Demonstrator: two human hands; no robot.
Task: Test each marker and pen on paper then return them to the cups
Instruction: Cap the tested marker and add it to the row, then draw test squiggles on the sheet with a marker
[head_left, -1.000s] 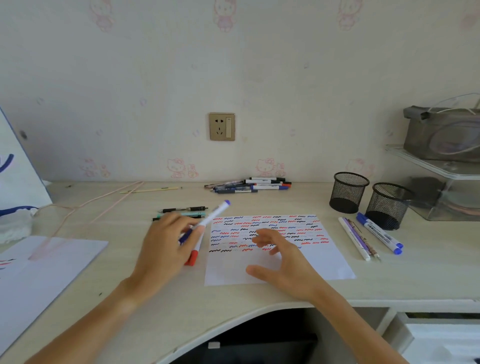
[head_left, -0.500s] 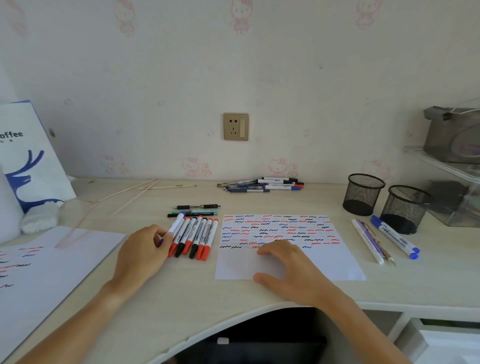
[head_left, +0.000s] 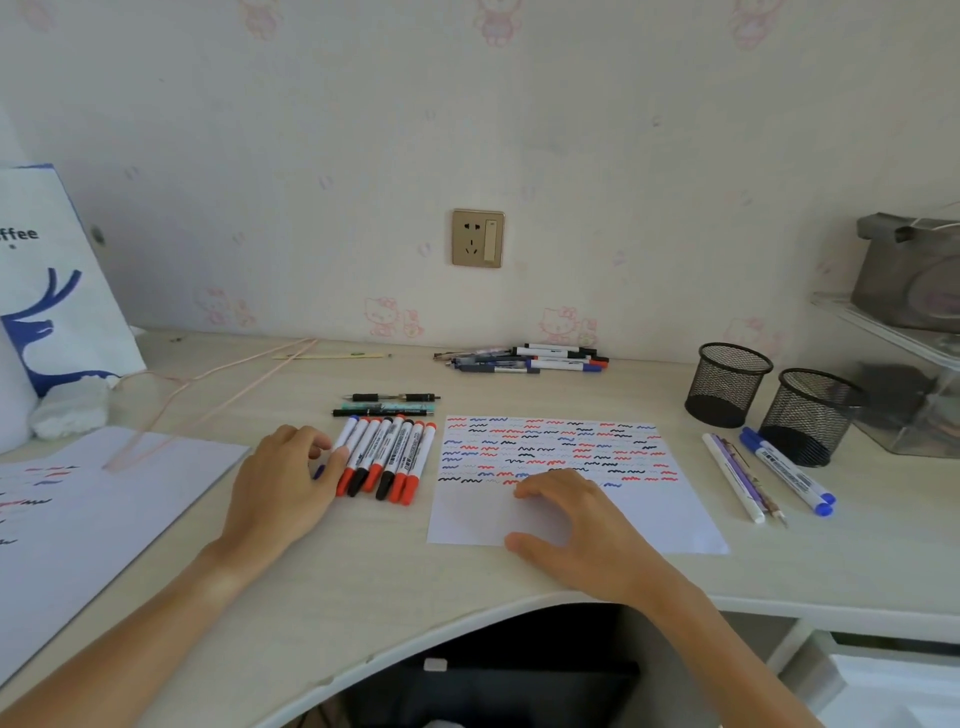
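- Your left hand (head_left: 283, 480) lies with curled fingers on the leftmost marker of the marker row (head_left: 387, 457), at 9 o'clock of the test sheet (head_left: 649, 514).
- Your right hand (head_left: 574, 525) rests flat and relaxed on the sheet.
- Expect light, stiff, smooth barrels; grip mid-barrel.
- The blue marker's (head_left: 347, 439) lower end is hidden; whether the hand truly grips it is unclear.
- Both mesh cups (head_left: 727, 384) stand at 2 o'clock.

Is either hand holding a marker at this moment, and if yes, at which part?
The left hand touches the blue-capped marker at its barrel, at the left end of the row; a real grip cannot be told. The right hand presses flat on the paper.
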